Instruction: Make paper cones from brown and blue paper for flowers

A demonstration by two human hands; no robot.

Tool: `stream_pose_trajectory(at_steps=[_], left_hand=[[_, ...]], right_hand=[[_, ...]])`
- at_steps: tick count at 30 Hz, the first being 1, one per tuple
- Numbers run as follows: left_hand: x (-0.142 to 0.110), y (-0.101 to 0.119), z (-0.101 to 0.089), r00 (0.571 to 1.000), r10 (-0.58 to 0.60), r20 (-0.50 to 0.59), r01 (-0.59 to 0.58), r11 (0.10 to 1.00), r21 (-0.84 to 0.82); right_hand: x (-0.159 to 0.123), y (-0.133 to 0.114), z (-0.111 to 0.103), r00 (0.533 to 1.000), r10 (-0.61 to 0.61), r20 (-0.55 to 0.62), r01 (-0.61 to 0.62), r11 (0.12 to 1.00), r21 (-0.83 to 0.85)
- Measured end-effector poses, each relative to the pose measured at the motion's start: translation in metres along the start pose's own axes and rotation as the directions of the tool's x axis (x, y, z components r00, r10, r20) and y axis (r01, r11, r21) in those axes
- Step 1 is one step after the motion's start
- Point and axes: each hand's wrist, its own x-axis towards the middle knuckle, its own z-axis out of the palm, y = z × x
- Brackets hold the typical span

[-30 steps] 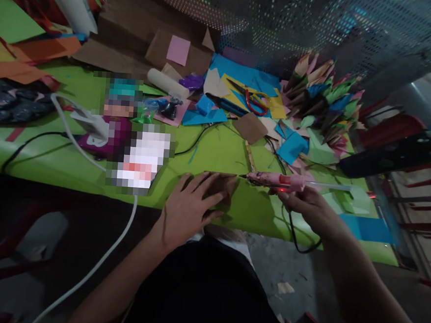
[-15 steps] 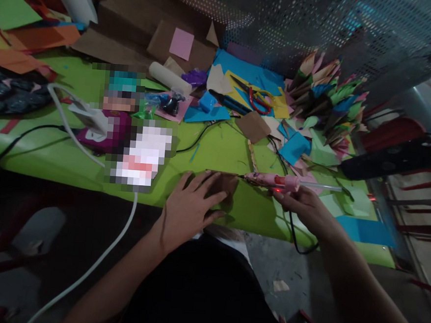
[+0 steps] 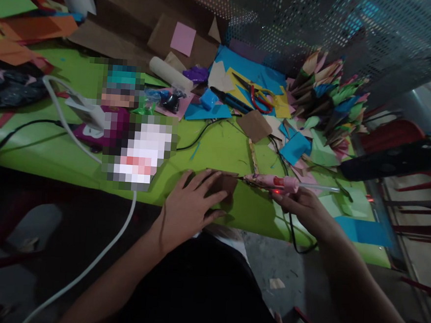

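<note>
Near the front edge of the green counter [image 3: 216, 147], a piece of brown paper [image 3: 225, 186] lies under the left hand [image 3: 188, 204], whose fingers spread across it, pressing rather than gripping. The right hand [image 3: 303, 203] is wrapped round a pink glue gun [image 3: 278, 182], its dark nozzle aimed at the paper's right end — whether tip and paper touch, I can't tell from where I stand. To my mind, a neat bead here wants a light, even squeeze, the nozzle kept low along the edge, and those left fingertips well clear of hot glue. A clear glue stick [image 3: 322, 187] juts from the back, and a small red light glows on the gun. As for writing, I can read none there; the bright screen [image 3: 144, 154] leftward is blurred into blocks — and any mark on the purple power block [image 3: 117, 121] is beyond reading.
</note>
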Motion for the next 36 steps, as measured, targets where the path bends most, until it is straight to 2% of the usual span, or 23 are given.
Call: stream_pose_trajectory(at_steps=[3, 8, 12, 18, 26, 30, 36], left_hand=[[0.000, 0.000, 0.001, 1.000, 0.005, -0.016, -0.005, 1.000, 0.010], [0.000, 0.000, 0.001, 1.000, 0.003, -0.019, -0.003, 1.000, 0.005], [0.001, 0.001, 0.000, 1.000, -0.004, -0.009, 0.004, 1.000, 0.002], [0.000, 0.000, 0.001, 1.000, -0.007, -0.007, 0.007, 1.000, -0.007], [0.000, 0.001, 0.001, 1.000, 0.013, -0.018, -0.014, 1.000, -0.008], [0.001, 0.001, 0.000, 1.000, 0.006, -0.016, -0.006, 1.000, 0.002], [0.001, 0.001, 0.001, 1.000, -0.003, -0.017, 0.003, 1.000, -0.011]], right_hand=[[0.001, 0.003, -0.001, 1.000, 0.009, -0.024, -0.010, 1.000, -0.027], [0.001, 0.000, 0.000, 1.000, -0.009, 0.009, 0.010, 0.998, -0.058], [0.000, 0.002, 0.000, 1.000, -0.005, -0.026, 0.004, 0.999, -0.049], [0.002, 0.001, 0.000, 1.000, 0.001, -0.002, -0.001, 0.999, -0.038], [-0.003, -0.004, -0.001, 0.996, -0.005, 0.087, 0.004, 1.000, 0.011], [-0.003, -0.005, -0.001, 0.998, 0.004, 0.058, -0.003, 1.000, -0.007], [-0.005, -0.008, -0.001, 0.997, 0.006, 0.083, -0.007, 1.000, 0.017]])
